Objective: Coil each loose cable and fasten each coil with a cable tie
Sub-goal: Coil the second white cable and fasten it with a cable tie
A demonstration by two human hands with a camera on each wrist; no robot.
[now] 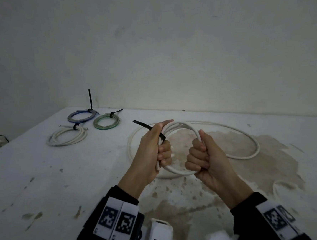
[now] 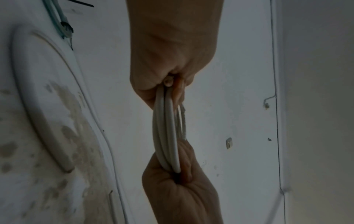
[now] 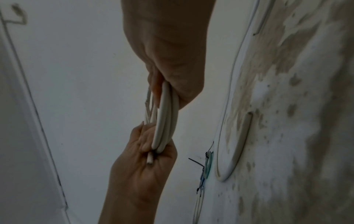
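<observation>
Both hands hold a coil of thick white cable (image 1: 180, 172) upright above the table (image 1: 39, 168). My left hand (image 1: 163, 153) grips the coil's left side, where a black cable tie (image 1: 144, 126) wraps the strands and its tail sticks out to the upper left. My right hand (image 1: 198, 155) grips the right side in a fist. In the left wrist view the coil (image 2: 166, 128) runs from my left hand (image 2: 172, 63) down to my right hand (image 2: 180, 189). The right wrist view shows the coil (image 3: 164, 121) and a cut cable end in my left hand (image 3: 141, 166).
A long loose white cable (image 1: 252, 144) lies in a wide loop on the stained tabletop under the hands. At the back left lie three tied coils: blue (image 1: 80, 116), green (image 1: 106, 123) and white (image 1: 67, 137). A wall rises behind the table.
</observation>
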